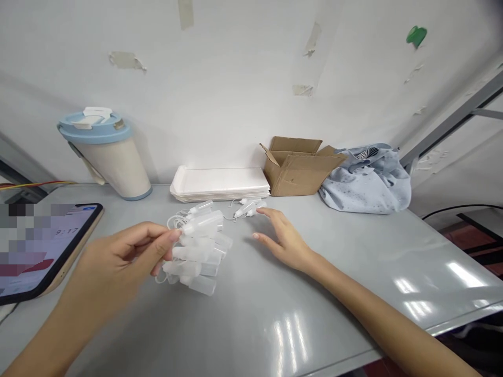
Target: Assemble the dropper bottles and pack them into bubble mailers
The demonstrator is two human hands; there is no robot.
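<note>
My left hand pinches the white loops of a bunch of small translucent plastic tubes between thumb and fingers. The tubes have narrow necks and hang or rest just to the right of the fingertips; I cannot tell whether they touch the table. My right hand is open, thumb and fingers apart. Its fingertips are beside a few loose tubes of the same sort that lie on the table with their thin loops. Another tube shows behind the bunch.
A stack of white flat trays or cards lies against the wall, by an open cardboard box. A light blue cloth bag slumps on the right. A cream tumbler and a propped phone stand left on the grey table.
</note>
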